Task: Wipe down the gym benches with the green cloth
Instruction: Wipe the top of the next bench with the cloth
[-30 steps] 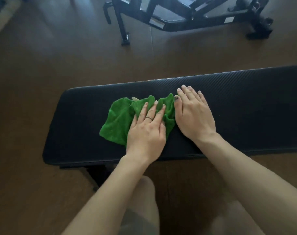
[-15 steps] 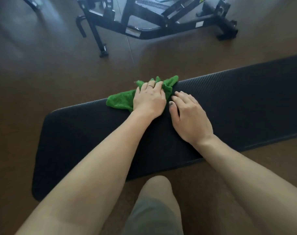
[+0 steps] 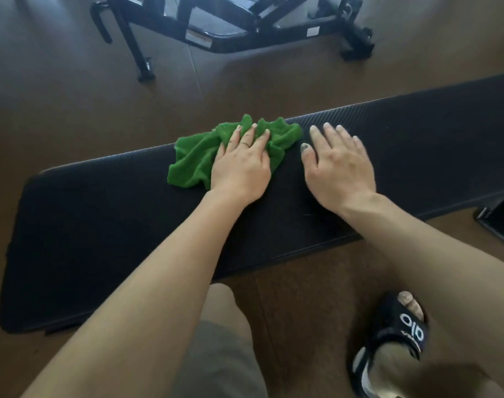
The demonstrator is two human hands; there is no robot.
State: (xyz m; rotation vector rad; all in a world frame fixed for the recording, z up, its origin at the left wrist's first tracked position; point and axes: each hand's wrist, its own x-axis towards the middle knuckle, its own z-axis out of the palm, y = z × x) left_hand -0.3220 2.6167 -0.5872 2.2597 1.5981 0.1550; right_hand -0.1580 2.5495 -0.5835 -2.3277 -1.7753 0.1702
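Note:
A long black padded gym bench (image 3: 107, 225) runs across the view from lower left to upper right. The crumpled green cloth (image 3: 193, 162) lies near the bench's far edge. My left hand (image 3: 242, 165) presses flat on the cloth with straight fingers, a ring on one finger. Just to the right, my right hand (image 3: 337, 165) rests flat on the bare bench pad, apart from the cloth, holding nothing.
A black metal frame of other gym equipment (image 3: 245, 30) stands on the brown floor beyond the bench. My knee (image 3: 225, 340) and a foot in a black slide sandal (image 3: 394, 340) are close to the bench's near edge. A bench leg (image 3: 498, 222) shows at the right.
My left hand slid the cloth from the bench's middle to its far edge, then slightly back. My right hand shifted to the right, away from the cloth.

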